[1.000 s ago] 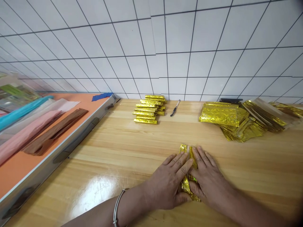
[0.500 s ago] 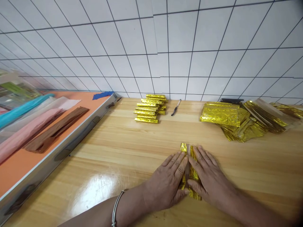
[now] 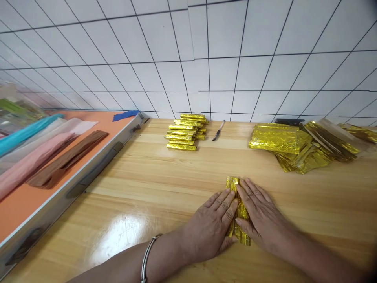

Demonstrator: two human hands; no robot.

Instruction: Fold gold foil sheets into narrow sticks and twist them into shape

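A sheet of gold foil paper (image 3: 243,220) lies on the wooden table with its two long sides folded inward, so the edges nearly meet in a narrow gap down the middle. My left hand (image 3: 212,224) presses flat on its left fold, fingers stretched out and thumb near the lower end. Over the right fold lies my right hand (image 3: 262,216), also flat, its thumb pointing at the middle gap. Both hands cover much of the paper. A silver bangle (image 3: 146,257) circles my left wrist.
Folded gold strips (image 3: 185,133) are stacked near the wall, beside a pen (image 3: 218,131). Flat gold foil sheets (image 3: 275,138) lie in a loose pile at the right. Left, an orange-topped board (image 3: 88,122) with a raised edge bears brown crepe paper (image 3: 67,161) and other coloured papers.
The two folds have come closer together, and the brown strip that showed between them has narrowed to a thin gap. My hands stay flat on the paper. The camera view has shifted slightly.
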